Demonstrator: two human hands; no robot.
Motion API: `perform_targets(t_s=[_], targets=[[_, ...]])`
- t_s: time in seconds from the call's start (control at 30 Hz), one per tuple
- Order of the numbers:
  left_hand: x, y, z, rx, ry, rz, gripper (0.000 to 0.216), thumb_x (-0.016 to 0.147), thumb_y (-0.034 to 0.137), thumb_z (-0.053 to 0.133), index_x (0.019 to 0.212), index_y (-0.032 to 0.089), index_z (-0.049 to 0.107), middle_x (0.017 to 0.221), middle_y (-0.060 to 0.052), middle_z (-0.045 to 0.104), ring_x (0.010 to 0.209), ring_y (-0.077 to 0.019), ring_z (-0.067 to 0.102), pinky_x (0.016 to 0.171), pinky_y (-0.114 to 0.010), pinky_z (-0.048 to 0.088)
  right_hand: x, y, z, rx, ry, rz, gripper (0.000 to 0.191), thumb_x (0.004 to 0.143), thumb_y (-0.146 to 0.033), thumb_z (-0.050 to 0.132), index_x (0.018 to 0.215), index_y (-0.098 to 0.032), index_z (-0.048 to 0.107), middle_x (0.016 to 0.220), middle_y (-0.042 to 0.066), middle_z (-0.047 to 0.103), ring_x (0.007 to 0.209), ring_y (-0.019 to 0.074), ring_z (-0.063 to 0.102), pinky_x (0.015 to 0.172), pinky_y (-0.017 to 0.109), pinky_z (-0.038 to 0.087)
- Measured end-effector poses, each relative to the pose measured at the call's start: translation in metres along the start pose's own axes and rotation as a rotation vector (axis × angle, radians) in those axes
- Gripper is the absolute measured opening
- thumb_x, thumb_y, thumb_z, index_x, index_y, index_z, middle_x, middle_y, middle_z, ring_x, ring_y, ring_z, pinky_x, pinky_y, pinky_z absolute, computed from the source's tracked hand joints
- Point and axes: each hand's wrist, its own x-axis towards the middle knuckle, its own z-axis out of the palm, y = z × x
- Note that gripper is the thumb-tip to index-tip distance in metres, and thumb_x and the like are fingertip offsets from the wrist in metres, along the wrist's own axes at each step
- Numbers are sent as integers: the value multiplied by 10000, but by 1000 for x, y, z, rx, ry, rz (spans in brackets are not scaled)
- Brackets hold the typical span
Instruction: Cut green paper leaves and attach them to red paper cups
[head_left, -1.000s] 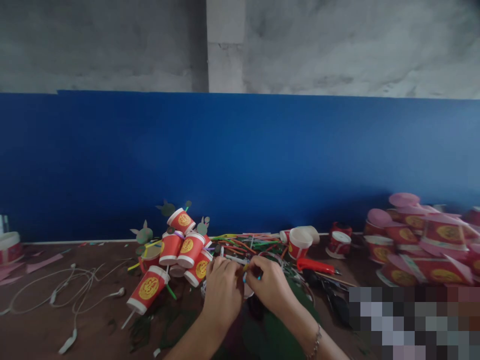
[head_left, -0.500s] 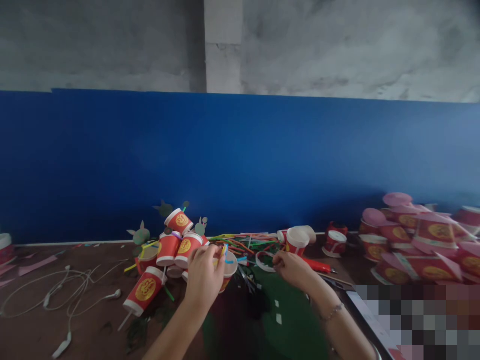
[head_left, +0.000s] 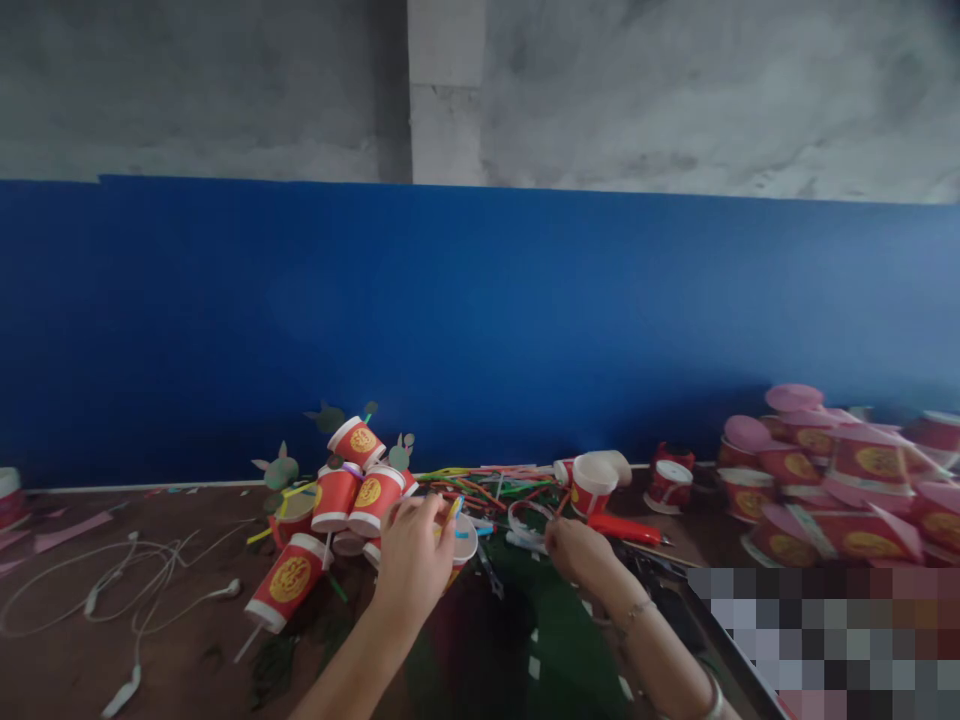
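My left hand (head_left: pixel 416 548) is closed, with a yellow straw (head_left: pixel 453 512) at its fingertips. Just beyond those fingers stands a paper cup (head_left: pixel 466 548), its pale inside facing up and blue straw pieces (head_left: pixel 480 530) at its mouth; whether the hand also touches the cup is hidden. My right hand (head_left: pixel 579 550) has its fingers pressed together beside a white ring (head_left: pixel 523 512) that looks like tape. A thin reddish strip (head_left: pixel 562 502) shows above the right fingertips, but what they grip is unclear. Scissors (head_left: pixel 491 572) lie between the hands.
Red cups with rabbit cutouts (head_left: pixel 375 500) are piled to the left, near white earphones (head_left: pixel 124 690). Loose straws (head_left: pixel 495 483) spread along the blue partition (head_left: pixel 480 330). A red-handled cutter (head_left: pixel 626 528), upright cups (head_left: pixel 594 485) and pink-topped cups (head_left: pixel 874 465) stand right. White scraps dot the green mat (head_left: pixel 570 650).
My right hand has come slightly lower, its forearm shifting left. The mat's white scraps and the dark edge at right have slid down and left. My left hand has moved slightly right.
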Motion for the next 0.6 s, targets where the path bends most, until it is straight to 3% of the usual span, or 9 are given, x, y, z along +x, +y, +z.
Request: perform_targets(t_s=[0.27,0.43,0.6], targets=[[-1,4,3,-117,-60,-73,79,779,215,519,740,209,587,728,-26,667,769,-212,613,758,-340,425,6,-5,14,-8,103,4,305,695,-102,544,977,-174,635,1007,110,647,964,244,601,755,293,428],[0,4,3,-280,-169,-176,102,777,240,494,754,207,587,752,-29,680,787,-199,635,719,-295,451,5,-9,17,-34,137,-32,234,700,-107,533,896,-161,650,1023,132,618,996,253,565,751,292,410],[0,1,5,-481,-232,-254,93,765,257,484,781,203,559,802,-31,692,793,-179,655,704,-267,470,4,-12,8,-54,135,-69,213,662,-100,550,852,-144,634,896,130,676,927,269,596,733,307,385]])
